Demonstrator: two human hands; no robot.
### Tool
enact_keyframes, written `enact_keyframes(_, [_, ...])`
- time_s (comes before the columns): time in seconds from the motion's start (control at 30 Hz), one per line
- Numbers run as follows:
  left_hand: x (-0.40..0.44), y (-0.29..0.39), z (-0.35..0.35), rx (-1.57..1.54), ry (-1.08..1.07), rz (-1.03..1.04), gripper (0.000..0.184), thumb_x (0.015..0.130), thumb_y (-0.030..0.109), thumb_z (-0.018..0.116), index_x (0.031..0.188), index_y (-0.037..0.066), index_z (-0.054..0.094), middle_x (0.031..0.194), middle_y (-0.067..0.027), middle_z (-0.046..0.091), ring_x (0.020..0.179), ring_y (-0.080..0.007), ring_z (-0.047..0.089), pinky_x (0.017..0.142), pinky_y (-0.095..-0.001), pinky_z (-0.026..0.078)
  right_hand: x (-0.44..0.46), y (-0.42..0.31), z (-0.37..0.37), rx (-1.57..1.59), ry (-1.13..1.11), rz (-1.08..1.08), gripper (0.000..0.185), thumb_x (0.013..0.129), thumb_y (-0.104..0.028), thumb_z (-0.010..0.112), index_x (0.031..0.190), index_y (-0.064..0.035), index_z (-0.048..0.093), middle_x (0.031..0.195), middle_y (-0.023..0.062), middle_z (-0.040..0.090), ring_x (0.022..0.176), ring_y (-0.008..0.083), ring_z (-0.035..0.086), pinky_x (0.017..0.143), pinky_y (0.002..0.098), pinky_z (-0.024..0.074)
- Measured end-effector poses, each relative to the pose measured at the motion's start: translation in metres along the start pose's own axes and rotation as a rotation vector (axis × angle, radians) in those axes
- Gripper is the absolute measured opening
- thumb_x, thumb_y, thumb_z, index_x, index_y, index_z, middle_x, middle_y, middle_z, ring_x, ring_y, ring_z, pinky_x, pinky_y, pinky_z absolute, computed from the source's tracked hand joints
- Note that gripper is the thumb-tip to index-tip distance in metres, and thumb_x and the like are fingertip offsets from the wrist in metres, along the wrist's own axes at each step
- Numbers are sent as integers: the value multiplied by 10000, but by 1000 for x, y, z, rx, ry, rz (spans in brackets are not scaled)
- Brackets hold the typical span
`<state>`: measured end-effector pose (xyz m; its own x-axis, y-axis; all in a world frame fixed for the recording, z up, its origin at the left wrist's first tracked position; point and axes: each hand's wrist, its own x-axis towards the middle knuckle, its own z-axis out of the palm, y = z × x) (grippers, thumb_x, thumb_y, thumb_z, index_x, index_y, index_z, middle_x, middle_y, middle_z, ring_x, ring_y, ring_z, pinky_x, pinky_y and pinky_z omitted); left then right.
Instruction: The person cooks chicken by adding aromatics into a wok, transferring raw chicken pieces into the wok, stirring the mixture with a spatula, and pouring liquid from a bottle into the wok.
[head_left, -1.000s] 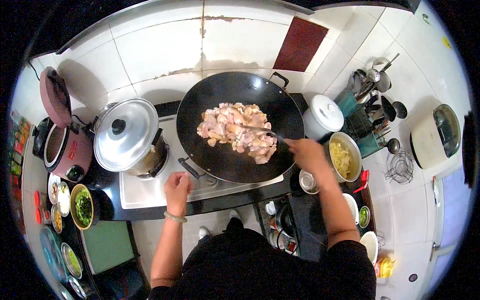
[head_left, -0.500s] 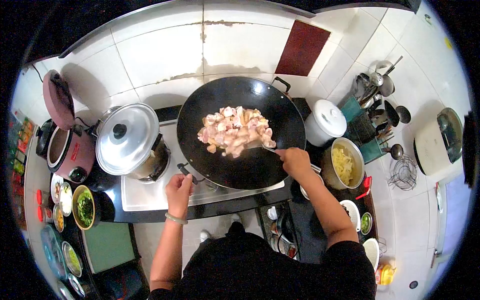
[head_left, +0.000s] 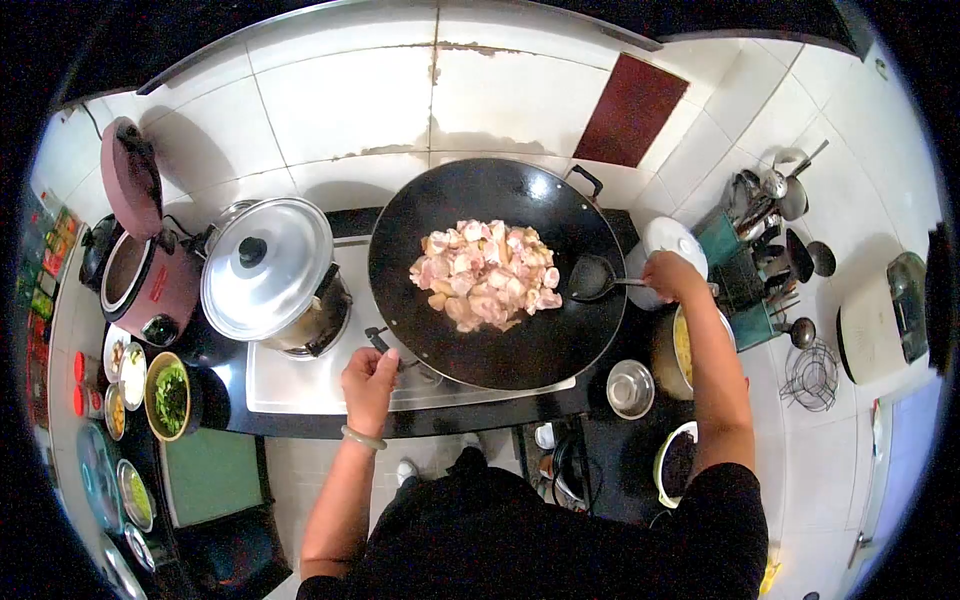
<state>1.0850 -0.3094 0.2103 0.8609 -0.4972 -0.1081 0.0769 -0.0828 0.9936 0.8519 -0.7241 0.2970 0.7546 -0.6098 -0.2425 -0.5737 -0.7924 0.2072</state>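
A large black wok (head_left: pixel 450 350) sits on the stove, with a heap of pale pink raw-looking meat chunks (head_left: pixel 488 275) in its middle. My right hand (head_left: pixel 676 277) is closed round the handle of a ladle (head_left: pixel 592 277). The ladle's dark rounded head rests inside the wok's right side, just beside the meat. At the wok's lower left, my left hand (head_left: pixel 369 388) is closed at the wok's side handle (head_left: pixel 378 340), partly covering it. Under my right forearm, a pot of yellow pieces (head_left: pixel 684 345) is partly hidden.
A lidded steel pot (head_left: pixel 290 275) stands left of the wok, beside an open pink rice cooker (head_left: pixel 165 285). A bowl of chopped greens (head_left: pixel 170 400) is at the left. A white lidded canister (head_left: pixel 672 240), a small metal bowl (head_left: pixel 630 388) and a utensil rack (head_left: pixel 735 270) are at the right.
My right hand has moved right and up, drawing the ladle out of the meat to the wok's right side. The meat heap is more spread. My left hand stays at the wok handle.
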Motion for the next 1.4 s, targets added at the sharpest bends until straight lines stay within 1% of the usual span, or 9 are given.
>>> enact_keyframes(0.13, [-1, -1, 3, -13, 34, -16, 204, 807, 156, 619, 724, 21, 491, 598, -10, 511, 496, -70, 449, 445, -206, 365, 97, 2, 82, -210, 127, -285, 125, 736, -146, 560, 740, -63, 654, 735, 141, 629, 704, 290, 624, 616, 370, 513])
enact_keyframes(0.23, [-3, 3, 4, 40, 45, 21, 205, 803, 152, 624, 722, 18, 492, 597, -16, 513, 497, -73, 453, 445, -209, 365, 97, -100, 48, 319, 230, -5, 134, 746, -145, 550, 771, -66, 655, 812, 178, 622, 773, 324, 609, 695, 390, 495])
enact_keyframes(0.43, [-1, -4, 3, 39, 64, 16, 198, 801, 147, 623, 725, 13, 499, 584, -17, 507, 489, -85, 454, 434, -222, 360, 46, -172, -23, 144, 302, -19, 115, 728, -111, 545, 765, -60, 642, 747, 153, 623, 747, 304, 615, 629, 401, 489])
enact_keyframes(0.57, [-3, 3, 5, 27, 65, 19, 192, 803, 145, 620, 726, 12, 506, 567, -16, 498, 476, -82, 448, 426, -221, 349, -3, -181, -17, 22, 441, -181, 209, 696, -62, 540, 899, -55, 590, 722, 139, 592, 689, 310, 605, 577, 397, 481])
enact_keyframes(0.8, [-1, 0, 6, -67, 61, -39, 198, 799, 164, 628, 758, 6, 516, 596, -24, 518, 476, -88, 467, 430, -219, 363, -95, -172, -22, 126, 164, -332, 528, 710, -3, 497, 1226, -82, 416, 777, 155, 568, 692, 319, 586, 580, 410, 473])
enact_keyframes(0.93, [-1, 8, 6, -94, 1, -112, 198, 799, 168, 618, 738, 13, 512, 604, -26, 516, 481, -91, 480, 433, -221, 371, -120, -213, -28, 266, 132, -434, 509, 717, -6, 490, 1218, -58, 415, 785, 166, 567, 702, 329, 582, 586, 418, 469])
enact_keyframes(1.1, [7, -5, 5, -128, 3, -117, 217, 794, 154, 607, 675, 31, 475, 587, -23, 495, 474, -94, 472, 432, -226, 369, -61, -231, 7, 236, 108, -234, 332, 725, -23, 489, 1054, -15, 532, 820, 187, 599, 794, 339, 597, 649, 422, 488])
enact_keyframes(1.3, [2, 5, 4, -169, 1, -118, 200, 780, 132, 612, 672, 20, 486, 588, -30, 486, 478, -96, 461, 427, -226, 366, -28, -176, 2, 121, 189, 33, 251, 745, -74, 512, 976, -103, 608, 837, 161, 621, 808, 321, 610, 669, 418, 499])
enact_keyframes(1.4, [1, 3, 4, -148, 31, -109, 198, 776, 141, 630, 704, 17, 493, 593, -27, 497, 479, -97, 460, 422, -224, 364, -72, -126, -25, 44, 328, 1, 160, 748, -138, 536, 868, -94, 631, 749, 160, 624, 680, 315, 620, 594, 434, 494])
